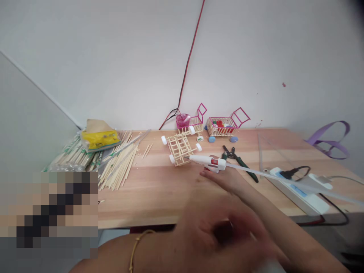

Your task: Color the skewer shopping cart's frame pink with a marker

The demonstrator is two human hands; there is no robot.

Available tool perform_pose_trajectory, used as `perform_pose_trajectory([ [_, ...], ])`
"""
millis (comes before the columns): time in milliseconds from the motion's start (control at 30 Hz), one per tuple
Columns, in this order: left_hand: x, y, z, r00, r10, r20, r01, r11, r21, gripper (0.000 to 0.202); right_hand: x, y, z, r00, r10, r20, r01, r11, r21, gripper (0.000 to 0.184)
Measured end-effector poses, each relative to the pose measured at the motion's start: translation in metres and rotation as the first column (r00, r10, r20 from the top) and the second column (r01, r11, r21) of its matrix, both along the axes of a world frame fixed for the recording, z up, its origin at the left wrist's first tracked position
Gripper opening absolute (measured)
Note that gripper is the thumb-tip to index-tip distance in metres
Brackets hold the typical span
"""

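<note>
My right hand (227, 181) reaches forward over the wooden table (159, 197) and is closed round the handle of a white glue gun (209, 162). The gun's nozzle points at a small cart frame of wooden sticks with white wheels (179, 148). A clear glue stick (256, 173) trails back from the gun to the right. My left hand (218, 227) is low in the foreground, blurred by motion, with something dark in front of it. A thin gold bracelet (137, 242) sits on that wrist.
Two pink-trimmed stick carts (224, 127) stand at the wall. Green-handled pliers (237, 160) lie right of the gun. A white power strip (298, 191) with a black plug lies at right. Loose sticks (119, 165), a yellow tissue pack (99, 138) and a purple ribbon (331, 146) lie about.
</note>
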State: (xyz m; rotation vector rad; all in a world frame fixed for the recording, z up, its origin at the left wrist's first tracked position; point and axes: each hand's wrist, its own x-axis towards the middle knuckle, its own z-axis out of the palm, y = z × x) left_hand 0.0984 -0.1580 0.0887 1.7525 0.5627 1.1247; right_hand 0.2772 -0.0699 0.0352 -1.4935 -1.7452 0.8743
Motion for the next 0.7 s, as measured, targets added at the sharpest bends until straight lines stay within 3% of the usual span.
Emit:
perform_pose_trajectory([
  [33, -0.003, 0.022, 0.002, 0.988, 0.156, -0.001, -0.154, 0.978, 0.14, 0.006, 0.0, 0.001, 0.0, 1.0, 0.008, -0.003, -0.008, 1.0, -0.001, 0.033],
  [100, -0.013, 0.059, -0.004, 0.888, 0.46, 0.009, -0.429, 0.821, 0.377, 0.007, 0.0, 0.003, 0.0, 1.0, 0.017, 0.002, -0.017, 1.0, -0.009, 0.034],
  [133, -0.019, 0.074, -0.011, 0.839, 0.543, -0.029, -0.473, 0.754, 0.456, 0.016, 0.0, 0.003, 0.0, 1.0, 0.021, 0.01, -0.021, 1.0, -0.013, 0.035],
  [200, -0.03, 0.095, -0.027, 0.778, 0.617, -0.116, -0.461, 0.687, 0.561, 0.032, -0.001, 0.005, -0.001, 1.0, 0.019, 0.021, -0.019, 1.0, -0.016, 0.036],
  [300, -0.039, 0.11, -0.048, 0.718, 0.646, -0.26, -0.394, 0.685, 0.612, 0.052, -0.002, 0.007, -0.001, 0.999, 0.022, 0.028, -0.022, 1.0, -0.014, 0.036],
  [400, -0.041, 0.119, -0.061, 0.701, 0.632, -0.331, -0.345, 0.706, 0.619, 0.059, -0.001, 0.008, -0.002, 0.999, 0.033, 0.04, -0.032, 0.999, -0.025, 0.036],
  [700, -0.044, 0.136, -0.079, 0.718, 0.625, -0.308, -0.33, 0.694, 0.639, 0.06, 0.0, 0.012, -0.005, 0.999, 0.011, 0.048, -0.01, 1.0, -0.017, 0.036],
])
